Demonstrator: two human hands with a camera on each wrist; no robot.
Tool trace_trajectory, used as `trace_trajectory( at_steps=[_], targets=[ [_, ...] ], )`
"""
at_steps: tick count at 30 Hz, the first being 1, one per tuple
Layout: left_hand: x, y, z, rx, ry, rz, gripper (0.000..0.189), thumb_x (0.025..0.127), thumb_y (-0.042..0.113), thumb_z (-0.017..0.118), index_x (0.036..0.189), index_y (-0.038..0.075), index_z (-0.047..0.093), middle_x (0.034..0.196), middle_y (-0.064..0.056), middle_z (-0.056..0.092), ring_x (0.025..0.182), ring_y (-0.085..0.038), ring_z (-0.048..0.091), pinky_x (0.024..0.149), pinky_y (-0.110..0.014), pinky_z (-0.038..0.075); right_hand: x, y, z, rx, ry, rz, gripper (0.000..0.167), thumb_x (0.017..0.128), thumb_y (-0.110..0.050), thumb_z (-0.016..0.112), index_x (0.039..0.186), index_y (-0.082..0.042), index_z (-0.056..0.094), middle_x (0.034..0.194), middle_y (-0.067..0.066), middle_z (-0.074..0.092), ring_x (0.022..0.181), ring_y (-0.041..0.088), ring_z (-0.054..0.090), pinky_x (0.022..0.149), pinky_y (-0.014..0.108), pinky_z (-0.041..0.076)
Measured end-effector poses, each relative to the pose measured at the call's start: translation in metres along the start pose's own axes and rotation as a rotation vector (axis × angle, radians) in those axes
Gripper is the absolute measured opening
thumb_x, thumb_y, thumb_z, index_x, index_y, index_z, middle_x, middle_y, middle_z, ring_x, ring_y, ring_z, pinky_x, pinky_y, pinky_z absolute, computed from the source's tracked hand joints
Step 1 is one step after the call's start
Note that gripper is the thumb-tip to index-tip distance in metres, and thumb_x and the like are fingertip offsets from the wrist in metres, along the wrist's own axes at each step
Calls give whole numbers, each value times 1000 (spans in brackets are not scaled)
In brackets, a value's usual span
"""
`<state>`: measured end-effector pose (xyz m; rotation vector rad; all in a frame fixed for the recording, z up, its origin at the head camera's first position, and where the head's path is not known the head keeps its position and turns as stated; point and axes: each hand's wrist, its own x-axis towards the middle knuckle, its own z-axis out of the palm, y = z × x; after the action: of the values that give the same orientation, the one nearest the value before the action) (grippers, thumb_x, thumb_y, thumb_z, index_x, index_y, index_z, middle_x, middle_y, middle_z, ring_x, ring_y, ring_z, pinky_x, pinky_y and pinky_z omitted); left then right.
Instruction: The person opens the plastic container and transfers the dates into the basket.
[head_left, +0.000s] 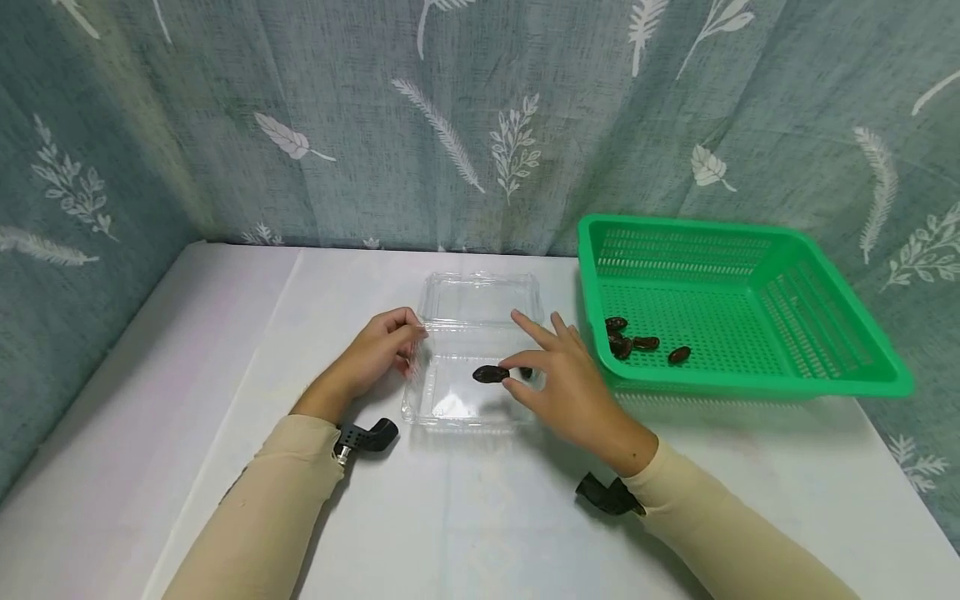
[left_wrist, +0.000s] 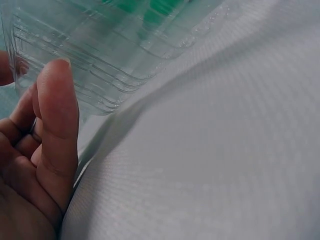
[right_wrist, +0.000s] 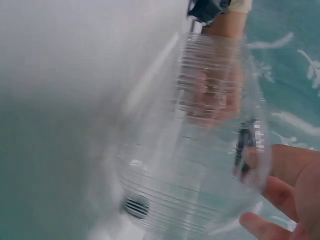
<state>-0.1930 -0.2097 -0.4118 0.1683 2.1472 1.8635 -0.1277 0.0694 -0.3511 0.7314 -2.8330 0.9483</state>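
Observation:
A clear plastic clamshell box (head_left: pixel 442 402) lies with its lid (head_left: pixel 480 293) folded back towards the curtain. My left hand (head_left: pixel 375 352) holds the box by its left rim, and the left wrist view shows the thumb (left_wrist: pixel 56 100) along the ribbed outer wall. Between thumb and forefinger, my right hand (head_left: pixel 573 387) pinches a dark brown date (head_left: pixel 490 374) over the box. A second date (head_left: pixel 527 372) rests at the right side of the box, partly behind the right hand; through the ribbed wall it shows as a dark spot (right_wrist: pixel 136 206) in the right wrist view.
A green plastic basket (head_left: pixel 750 385) stands to the right, with several dates (head_left: pixel 645 342) near its left end. The table has a white cloth (head_left: pixel 480 517). Behind it hangs a green leaf-patterned curtain (head_left: pixel 360 167).

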Motion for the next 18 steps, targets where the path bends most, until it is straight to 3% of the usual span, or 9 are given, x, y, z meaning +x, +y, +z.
trace_trajectory(
  at_steps=[6,9,12,15,18],
  targets=[
    [1,-3,0,-2,-11,-16,13,97,13,51,91,1,50,77,0,48,58,-9,52,51,-25,52,-5,-1,-12,97,124,-97,20,86,-13,79,105,-11,79,143,4,60,144,31,42,113,58,39],
    [1,-2,0,3,-17,-8,16,97,14,50,93,-1,49,78,-1,48,58,-9,52,51,-25,52,-5,0,-20,98,199,-175,22,83,-10,80,106,-8,78,130,7,68,132,29,55,107,51,48],
    [1,0,0,6,-7,4,17,97,14,51,93,-2,50,77,-1,48,58,-9,52,51,-26,52,-3,4,-31,85,276,-224,24,81,-7,81,105,-5,77,123,10,72,124,30,60,104,49,50],
    [1,2,-1,5,-6,4,16,96,14,51,93,-1,50,78,-1,48,59,-9,51,51,-25,52,-3,13,-44,75,314,-209,24,81,-4,81,105,-3,77,120,13,72,119,31,61,100,47,51],
    [1,2,-1,0,-15,-8,15,97,14,50,92,0,50,79,0,48,59,-8,52,51,-25,51,-6,27,-57,59,313,-137,23,83,-3,79,106,-2,76,119,14,72,116,32,61,95,42,50]
  ],
)
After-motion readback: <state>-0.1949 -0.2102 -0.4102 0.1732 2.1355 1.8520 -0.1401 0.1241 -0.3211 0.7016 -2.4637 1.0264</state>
